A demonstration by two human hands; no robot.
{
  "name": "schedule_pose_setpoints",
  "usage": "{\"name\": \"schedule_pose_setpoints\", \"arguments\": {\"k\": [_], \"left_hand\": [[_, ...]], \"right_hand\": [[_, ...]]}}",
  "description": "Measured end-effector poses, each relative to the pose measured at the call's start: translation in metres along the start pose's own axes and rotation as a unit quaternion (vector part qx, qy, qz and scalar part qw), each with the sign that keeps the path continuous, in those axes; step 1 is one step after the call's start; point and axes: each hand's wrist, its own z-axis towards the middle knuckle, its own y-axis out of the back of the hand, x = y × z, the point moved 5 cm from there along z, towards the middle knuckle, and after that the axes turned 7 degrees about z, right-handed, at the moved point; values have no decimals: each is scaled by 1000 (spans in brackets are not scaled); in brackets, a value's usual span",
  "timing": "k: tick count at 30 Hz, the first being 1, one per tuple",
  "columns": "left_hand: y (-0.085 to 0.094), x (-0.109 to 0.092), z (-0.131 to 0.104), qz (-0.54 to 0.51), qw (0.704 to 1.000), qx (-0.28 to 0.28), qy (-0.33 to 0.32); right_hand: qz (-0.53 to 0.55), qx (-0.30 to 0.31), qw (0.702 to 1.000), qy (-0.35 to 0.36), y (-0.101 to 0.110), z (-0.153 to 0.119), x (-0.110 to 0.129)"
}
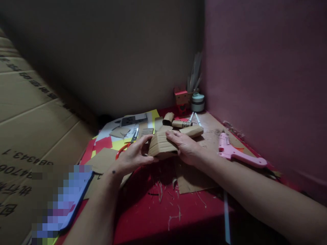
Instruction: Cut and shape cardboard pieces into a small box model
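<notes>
Between my hands, a folded piece of cardboard (163,142) is held above the red tabletop. My left hand (134,154) grips its left edge, thumb below and fingers above. On its right side, my right hand (185,146) holds it with the thumb on top; the other fingers are mostly hidden behind it. Orange-handled scissors (124,149) lie just behind my left hand. Several cardboard tubes, one of them (195,131) long, rest behind the held piece.
A pink glue gun (237,153) lies at the right. At the back stand a small cardboard figure (181,98) and a light blue jar (198,102). Coloured papers (103,144) and a blue, partly pixelated object (74,200) are at the left. A large cardboard sheet (30,119) leans there.
</notes>
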Motion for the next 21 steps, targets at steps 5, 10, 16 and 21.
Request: {"name": "schedule_pose_setpoints", "arguments": {"k": [5, 10, 16, 21], "left_hand": [[-2, -4, 0, -11, 1000, -4, -3], [-3, -5, 0, -32, 999, -10, -6], [-5, -9, 1, -49, 999, -10, -13], [-6, -11, 1, -34, 999, -17, -15]], "right_hand": [[-25, 5, 999, 33, 3, 2, -1], [-26, -10, 999, 42, 4, 2, -3], [31, -4, 999, 28, -1, 0, -2], [33, -1, 999, 1, -4, -3, 0]]}}
